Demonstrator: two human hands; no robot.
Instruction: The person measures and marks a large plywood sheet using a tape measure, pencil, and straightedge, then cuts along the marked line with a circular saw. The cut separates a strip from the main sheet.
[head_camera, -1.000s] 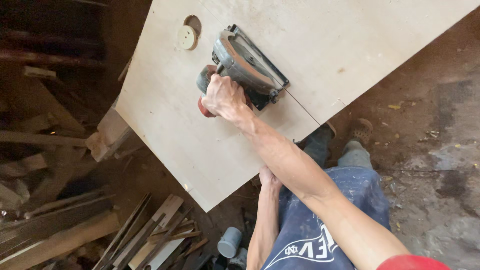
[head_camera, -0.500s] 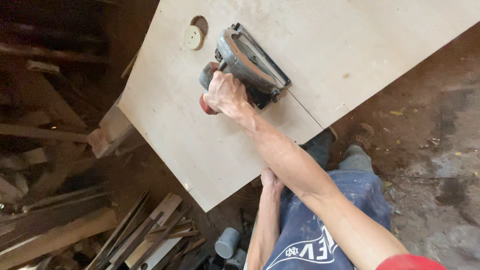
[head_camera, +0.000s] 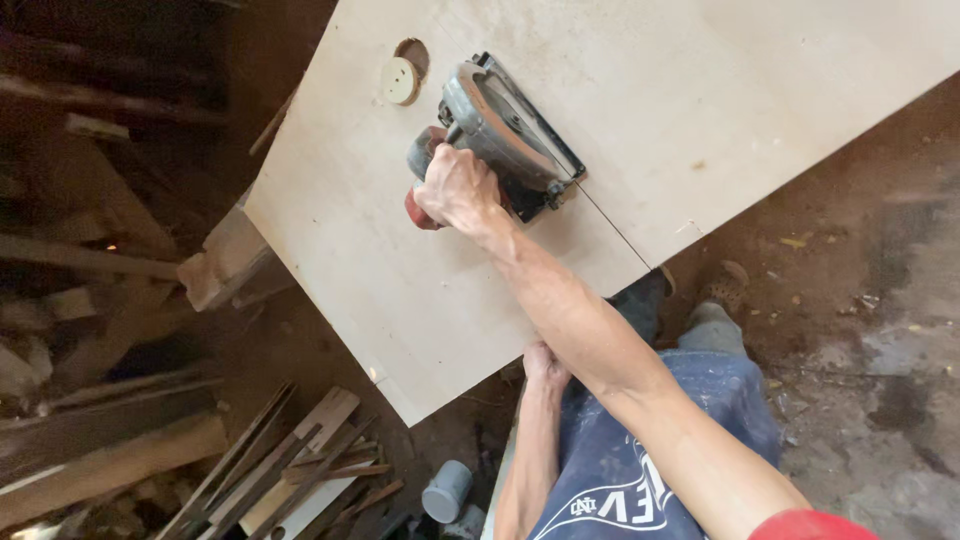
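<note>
My right hand (head_camera: 458, 190) wrapped tight round circular saw (head_camera: 505, 135) handle | saw on plywood sheet (head_camera: 400, 270) | my left hand (head_camera: 545, 365) at sheet's underside, grip seemingly hidden

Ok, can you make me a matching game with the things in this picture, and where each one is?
Things:
1. saw
2. round wooden disc
3. grey cup
4. left hand

Places:
A. on the ground by the wood strips
B. at the near edge of the board, down below
C. beside the round hole in the board
D. on top of the board, at the end of the cut line, gripped by the right hand

Pairs: 1-D, 2-C, 3-A, 4-B
</note>
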